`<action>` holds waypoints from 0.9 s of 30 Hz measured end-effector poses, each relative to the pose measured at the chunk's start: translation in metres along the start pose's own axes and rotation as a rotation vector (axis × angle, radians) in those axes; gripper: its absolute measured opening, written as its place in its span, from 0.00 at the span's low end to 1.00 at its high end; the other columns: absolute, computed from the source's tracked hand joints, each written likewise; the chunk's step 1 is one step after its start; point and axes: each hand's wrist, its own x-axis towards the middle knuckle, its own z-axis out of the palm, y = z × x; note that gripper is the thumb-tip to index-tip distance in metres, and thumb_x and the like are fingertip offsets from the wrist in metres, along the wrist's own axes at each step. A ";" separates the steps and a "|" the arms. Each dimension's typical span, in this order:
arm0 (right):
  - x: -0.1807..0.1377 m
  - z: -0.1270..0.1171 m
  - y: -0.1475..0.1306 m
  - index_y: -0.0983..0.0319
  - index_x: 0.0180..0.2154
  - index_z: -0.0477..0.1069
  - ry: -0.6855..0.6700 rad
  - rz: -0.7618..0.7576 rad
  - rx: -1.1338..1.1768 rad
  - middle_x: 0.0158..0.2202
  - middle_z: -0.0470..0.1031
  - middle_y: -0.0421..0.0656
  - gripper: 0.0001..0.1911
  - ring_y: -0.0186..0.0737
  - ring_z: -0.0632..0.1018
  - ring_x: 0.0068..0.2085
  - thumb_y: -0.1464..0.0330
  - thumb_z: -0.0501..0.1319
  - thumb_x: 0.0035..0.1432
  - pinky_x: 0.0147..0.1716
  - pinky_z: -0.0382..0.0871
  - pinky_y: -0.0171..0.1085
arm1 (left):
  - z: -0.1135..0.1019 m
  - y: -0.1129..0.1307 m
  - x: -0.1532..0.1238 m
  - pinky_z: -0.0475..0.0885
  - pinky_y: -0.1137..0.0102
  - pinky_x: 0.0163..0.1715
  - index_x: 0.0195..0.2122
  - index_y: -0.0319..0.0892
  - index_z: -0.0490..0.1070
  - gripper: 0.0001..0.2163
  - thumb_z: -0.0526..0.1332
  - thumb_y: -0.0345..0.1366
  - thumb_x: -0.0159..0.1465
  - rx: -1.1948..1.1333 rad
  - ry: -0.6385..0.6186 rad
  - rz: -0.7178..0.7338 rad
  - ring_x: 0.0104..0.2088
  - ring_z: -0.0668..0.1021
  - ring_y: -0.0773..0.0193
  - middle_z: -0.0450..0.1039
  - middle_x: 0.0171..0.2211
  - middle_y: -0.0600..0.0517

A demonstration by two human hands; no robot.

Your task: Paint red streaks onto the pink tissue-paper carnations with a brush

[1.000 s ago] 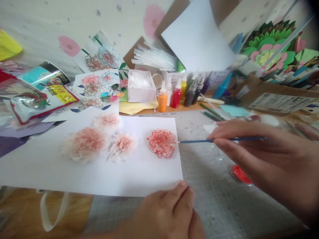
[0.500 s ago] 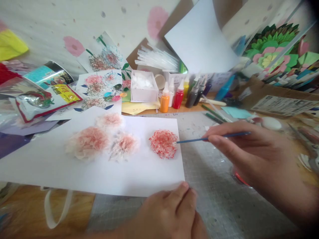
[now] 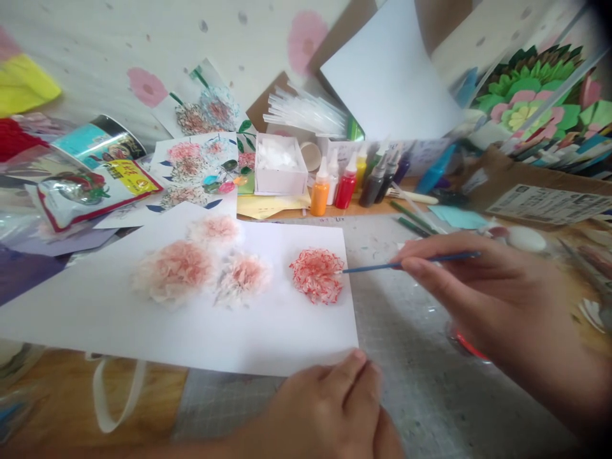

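A thin blue paintbrush (image 3: 373, 268) is pinched between the thumb and fingers of my right hand (image 3: 478, 287). Its tip touches the right edge of a ruffled paper flower (image 3: 316, 275) with red-edged petals. This flower lies near the right end of a white sheet of paper (image 3: 287, 338). Three paler, pinkish-white flowers, one of them large (image 3: 176, 271), sit farther left on the same sheet. My left hand (image 3: 335, 401) is closed at the sheet's lower right corner, fingers together and fingertips on the paper edge; its thumb is hidden.
Beneath the sheet lies a grey cutting mat (image 3: 396, 357). Paint bottles, including a red one (image 3: 346, 188), line the back beside a white box (image 3: 281, 169). A cardboard box (image 3: 549, 191) stands at right, a red-and-white packet (image 3: 95, 191) at left. Something red (image 3: 471, 344) lies beneath my right wrist.
The whole view has shifted slightly, so everything sits a little farther right. Both hands keep their places, and the brush tip stays at the red-edged flower.
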 end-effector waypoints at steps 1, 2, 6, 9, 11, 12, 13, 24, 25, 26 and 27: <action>0.000 -0.001 0.000 0.55 0.33 0.76 0.020 0.012 -0.006 0.31 0.83 0.38 0.06 0.38 0.82 0.28 0.60 0.67 0.59 0.30 0.79 0.37 | 0.000 0.000 0.001 0.82 0.72 0.35 0.34 0.39 0.77 0.10 0.55 0.30 0.67 -0.005 0.006 -0.005 0.43 0.84 0.58 0.83 0.43 0.45; 0.000 -0.002 0.000 0.55 0.33 0.76 0.034 0.015 0.001 0.31 0.83 0.39 0.07 0.39 0.82 0.29 0.60 0.67 0.59 0.30 0.79 0.38 | 0.000 0.000 0.001 0.82 0.72 0.34 0.34 0.39 0.77 0.10 0.56 0.30 0.67 -0.008 0.008 -0.009 0.43 0.84 0.58 0.83 0.43 0.46; 0.000 -0.003 -0.001 0.55 0.32 0.76 -0.040 0.010 0.056 0.28 0.82 0.37 0.05 0.40 0.83 0.30 0.62 0.67 0.59 0.32 0.80 0.39 | -0.001 0.001 0.003 0.83 0.71 0.34 0.34 0.40 0.76 0.09 0.56 0.29 0.67 -0.010 0.022 -0.021 0.43 0.84 0.57 0.83 0.43 0.46; 0.000 -0.003 0.001 0.54 0.33 0.76 0.007 0.021 0.013 0.29 0.82 0.37 0.04 0.39 0.82 0.29 0.62 0.67 0.59 0.31 0.79 0.38 | -0.002 0.000 0.004 0.83 0.70 0.32 0.34 0.40 0.75 0.09 0.55 0.27 0.66 0.003 0.014 -0.001 0.42 0.84 0.57 0.83 0.42 0.47; 0.000 -0.003 0.004 0.54 0.33 0.76 0.053 0.024 -0.018 0.29 0.82 0.36 0.05 0.38 0.81 0.28 0.61 0.67 0.59 0.29 0.78 0.37 | -0.002 -0.001 0.005 0.83 0.70 0.30 0.32 0.40 0.74 0.09 0.55 0.26 0.65 0.010 0.017 0.016 0.41 0.84 0.56 0.83 0.42 0.47; -0.001 -0.003 0.005 0.54 0.32 0.76 0.059 0.021 -0.025 0.29 0.82 0.37 0.06 0.37 0.81 0.28 0.61 0.67 0.59 0.29 0.78 0.37 | -0.002 -0.001 0.005 0.83 0.69 0.30 0.32 0.40 0.74 0.09 0.55 0.26 0.65 0.010 0.021 0.016 0.41 0.84 0.56 0.83 0.42 0.47; -0.001 -0.004 0.006 0.55 0.32 0.77 0.057 0.014 -0.024 0.29 0.82 0.37 0.07 0.38 0.81 0.27 0.60 0.67 0.59 0.28 0.78 0.37 | -0.002 -0.001 0.005 0.83 0.69 0.30 0.33 0.40 0.74 0.10 0.54 0.26 0.65 0.008 0.019 0.011 0.42 0.84 0.56 0.83 0.42 0.47; 0.002 -0.007 0.005 0.55 0.31 0.77 0.044 0.003 -0.019 0.28 0.82 0.37 0.08 0.37 0.81 0.26 0.59 0.67 0.58 0.25 0.75 0.35 | -0.003 0.001 -0.002 0.82 0.71 0.39 0.37 0.40 0.76 0.10 0.54 0.29 0.68 -0.008 -0.026 -0.008 0.47 0.83 0.58 0.82 0.45 0.46; 0.002 -0.007 0.006 0.55 0.31 0.77 0.036 -0.003 -0.021 0.28 0.82 0.37 0.08 0.37 0.81 0.26 0.59 0.67 0.57 0.24 0.75 0.35 | -0.003 0.001 -0.003 0.83 0.71 0.39 0.37 0.40 0.76 0.10 0.54 0.29 0.68 -0.015 -0.030 -0.011 0.47 0.83 0.58 0.82 0.45 0.46; 0.002 -0.007 0.006 0.55 0.31 0.77 0.037 -0.003 -0.024 0.28 0.82 0.36 0.07 0.36 0.81 0.26 0.60 0.67 0.57 0.25 0.75 0.35 | -0.003 0.001 -0.003 0.83 0.70 0.39 0.38 0.40 0.76 0.10 0.53 0.29 0.68 -0.019 -0.038 -0.014 0.48 0.83 0.58 0.82 0.45 0.46; 0.002 -0.008 0.006 0.55 0.31 0.77 0.041 -0.001 -0.028 0.28 0.82 0.36 0.07 0.36 0.81 0.26 0.60 0.67 0.57 0.26 0.75 0.34 | -0.003 0.000 -0.003 0.83 0.70 0.40 0.38 0.40 0.76 0.10 0.54 0.29 0.68 -0.022 -0.042 -0.016 0.47 0.83 0.58 0.82 0.45 0.46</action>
